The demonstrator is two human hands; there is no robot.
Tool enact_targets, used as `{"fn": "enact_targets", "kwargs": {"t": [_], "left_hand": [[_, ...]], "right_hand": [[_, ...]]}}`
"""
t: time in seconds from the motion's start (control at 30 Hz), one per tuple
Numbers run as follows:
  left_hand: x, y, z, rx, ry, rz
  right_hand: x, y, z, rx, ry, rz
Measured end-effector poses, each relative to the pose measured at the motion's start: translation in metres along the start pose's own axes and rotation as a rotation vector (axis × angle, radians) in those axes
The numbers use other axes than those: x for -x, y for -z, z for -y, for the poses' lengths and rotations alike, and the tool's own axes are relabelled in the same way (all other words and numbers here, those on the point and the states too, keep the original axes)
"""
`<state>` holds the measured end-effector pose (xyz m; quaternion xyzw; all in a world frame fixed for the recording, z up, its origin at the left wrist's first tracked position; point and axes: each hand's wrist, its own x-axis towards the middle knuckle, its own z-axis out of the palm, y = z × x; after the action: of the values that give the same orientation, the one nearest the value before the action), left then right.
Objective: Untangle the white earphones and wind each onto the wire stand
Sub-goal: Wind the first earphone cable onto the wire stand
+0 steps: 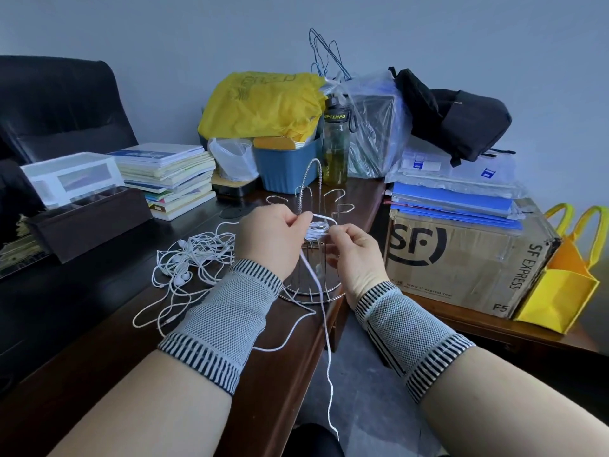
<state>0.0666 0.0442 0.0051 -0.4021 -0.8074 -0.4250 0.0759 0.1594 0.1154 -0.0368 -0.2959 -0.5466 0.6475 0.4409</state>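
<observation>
A chrome wire stand (309,192) with a tall looped top and side hooks rises from a round base at the dark desk's front corner. Around one of its arms sits a small white coil of earphone cable (317,229). My left hand (272,237) pinches the cable at the coil's left side. On the coil's right, my right hand (354,250) pinches the same cable. A loose length of that cable (324,328) hangs down past the desk edge. A tangled heap of white earphones (191,258) lies on the desk to the left of my left hand.
Behind the stand are a blue tub (285,168), a green bottle (335,145), a yellow bag (260,105) and stacked books (171,176). A dark wooden tray (89,219) lies at the left. An SF Express carton (468,258) and a yellow tote (560,285) are on the side table at the right.
</observation>
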Motion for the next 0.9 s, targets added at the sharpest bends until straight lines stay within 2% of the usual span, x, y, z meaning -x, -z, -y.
{"fn": "enact_targets", "kwargs": {"t": [0.23,0.33,0.43,0.7,0.9], "left_hand": [[-0.001,0.002,0.006,-0.053,0.018,0.158],[0.003,0.000,0.007,-0.166,-0.010,0.156],[0.007,-0.001,0.004,-0.252,-0.028,0.150],[0.008,-0.008,0.006,-0.185,0.038,0.206],[0.014,-0.007,0.011,-0.152,0.013,0.245]], "right_hand": [[-0.008,-0.001,0.011,0.151,-0.049,-0.043],[-0.012,-0.002,0.011,0.227,-0.053,-0.073],[-0.015,-0.001,0.011,0.199,-0.105,-0.106],[-0.014,0.000,0.014,0.191,-0.134,-0.103],[-0.022,0.001,0.006,0.237,-0.104,-0.130]]}}
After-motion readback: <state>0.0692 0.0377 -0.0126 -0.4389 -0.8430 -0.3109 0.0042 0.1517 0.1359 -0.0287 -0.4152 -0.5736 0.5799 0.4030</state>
